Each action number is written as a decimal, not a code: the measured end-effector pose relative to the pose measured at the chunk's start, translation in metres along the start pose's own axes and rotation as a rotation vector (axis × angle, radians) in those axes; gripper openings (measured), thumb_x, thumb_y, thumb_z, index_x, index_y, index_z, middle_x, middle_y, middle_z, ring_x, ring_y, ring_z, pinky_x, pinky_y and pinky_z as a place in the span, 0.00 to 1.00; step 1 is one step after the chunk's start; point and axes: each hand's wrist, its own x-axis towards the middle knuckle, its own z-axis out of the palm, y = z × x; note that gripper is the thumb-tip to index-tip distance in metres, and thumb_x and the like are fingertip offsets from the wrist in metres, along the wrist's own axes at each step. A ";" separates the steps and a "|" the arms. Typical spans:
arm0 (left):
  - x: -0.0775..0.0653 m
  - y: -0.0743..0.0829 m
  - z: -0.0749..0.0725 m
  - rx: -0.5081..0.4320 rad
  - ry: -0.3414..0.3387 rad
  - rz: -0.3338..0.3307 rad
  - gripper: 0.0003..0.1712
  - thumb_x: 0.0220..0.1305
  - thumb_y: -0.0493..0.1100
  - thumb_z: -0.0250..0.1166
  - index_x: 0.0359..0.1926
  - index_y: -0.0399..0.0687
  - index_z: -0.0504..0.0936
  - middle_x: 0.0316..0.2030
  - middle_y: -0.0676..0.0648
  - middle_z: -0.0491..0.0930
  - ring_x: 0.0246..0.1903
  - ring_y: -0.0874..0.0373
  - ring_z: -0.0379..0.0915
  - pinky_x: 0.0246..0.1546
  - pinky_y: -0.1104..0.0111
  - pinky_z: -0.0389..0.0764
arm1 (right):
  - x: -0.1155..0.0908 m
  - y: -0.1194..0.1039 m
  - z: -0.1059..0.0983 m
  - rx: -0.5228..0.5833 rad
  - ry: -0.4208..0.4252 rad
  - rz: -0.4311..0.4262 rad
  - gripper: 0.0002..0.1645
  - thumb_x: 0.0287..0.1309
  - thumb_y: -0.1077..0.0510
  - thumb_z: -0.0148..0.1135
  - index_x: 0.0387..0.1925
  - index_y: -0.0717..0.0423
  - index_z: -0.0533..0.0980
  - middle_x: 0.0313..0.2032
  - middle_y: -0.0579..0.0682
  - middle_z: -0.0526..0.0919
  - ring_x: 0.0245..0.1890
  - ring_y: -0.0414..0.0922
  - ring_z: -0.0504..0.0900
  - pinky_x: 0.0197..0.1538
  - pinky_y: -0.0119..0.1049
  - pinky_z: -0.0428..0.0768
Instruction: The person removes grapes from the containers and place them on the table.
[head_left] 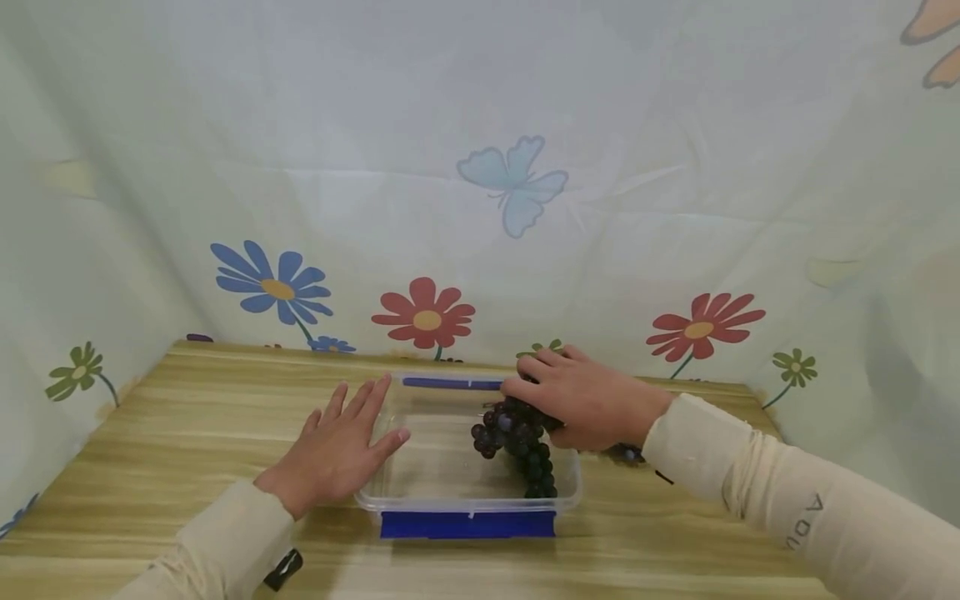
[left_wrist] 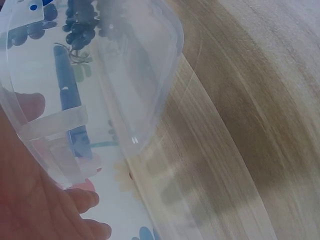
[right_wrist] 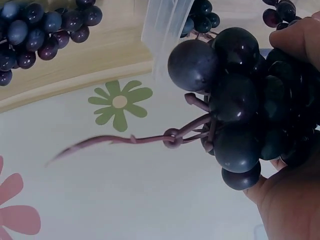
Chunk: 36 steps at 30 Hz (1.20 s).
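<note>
My right hand [head_left: 581, 400] grips a bunch of dark grapes [right_wrist: 235, 97] over the right half of a clear plastic container [head_left: 472, 504]. The bunch's thin stem points away from the palm in the right wrist view. More dark grapes [head_left: 538, 477] lie inside the container at its right side, partly covered by the held bunch. My left hand [head_left: 333, 454] is at the container's left side, fingers straight and spread, thumb over the rim. The left wrist view shows its fingers [left_wrist: 82, 200] beside the container's corner.
Another grape bunch [right_wrist: 40, 32] lies on the wooden table [head_left: 247, 417] right of the container, mostly hidden under my right forearm in the head view. Blue latches [head_left: 468, 525] line the container's near and far sides. A flowered curtain [head_left: 517, 250] hangs behind the table.
</note>
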 end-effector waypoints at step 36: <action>-0.001 0.000 0.001 -0.020 -0.001 0.007 0.47 0.79 0.70 0.42 0.85 0.52 0.41 0.83 0.34 0.47 0.81 0.24 0.34 0.72 0.23 0.45 | -0.074 0.037 0.016 0.074 0.118 0.142 0.40 0.53 0.56 0.79 0.64 0.47 0.70 0.50 0.45 0.75 0.48 0.45 0.74 0.49 0.47 0.77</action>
